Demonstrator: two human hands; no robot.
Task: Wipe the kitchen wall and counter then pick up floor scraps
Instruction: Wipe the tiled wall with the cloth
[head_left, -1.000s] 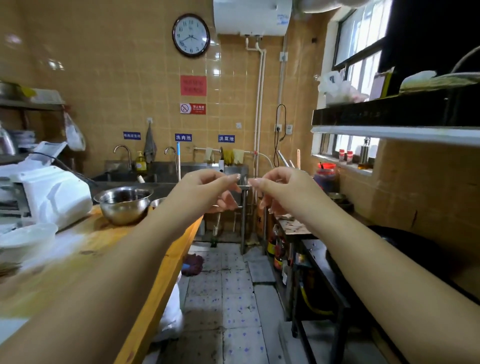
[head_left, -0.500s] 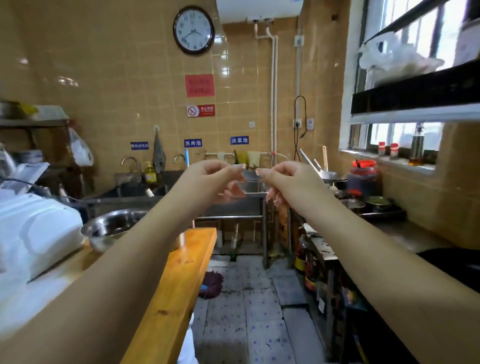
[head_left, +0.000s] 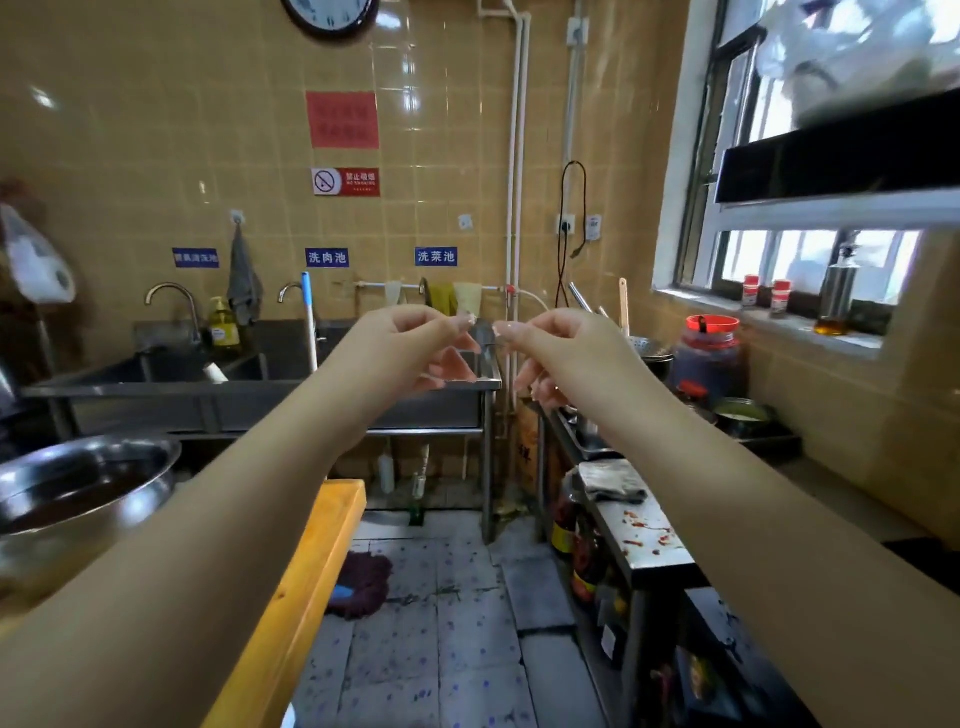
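Observation:
Both arms stretch out at chest height in front of the yellow tiled wall (head_left: 156, 130). My left hand (head_left: 415, 348) and my right hand (head_left: 561, 353) nearly meet, each with thumb and forefinger pinched together and the other fingers curled below. Nothing shows between the fingertips. On the right, below my right arm, runs a steel counter (head_left: 644, 525) with red stains and a crumpled grey cloth (head_left: 613, 488) on it. Small dark scraps (head_left: 431, 595) lie on the tiled floor (head_left: 467, 649).
A wooden table (head_left: 311, 582) with a steel bowl (head_left: 78, 488) stands on the left. Steel sinks (head_left: 260, 384) line the back wall. A mop head (head_left: 363, 582) lies on the floor. A red-lidded jar (head_left: 709, 353) and pots sit on the right under a dark shelf (head_left: 831, 161).
The view has moved forward and closer to the sinks. Both hands keep the same pinched pose, fingertips close together.

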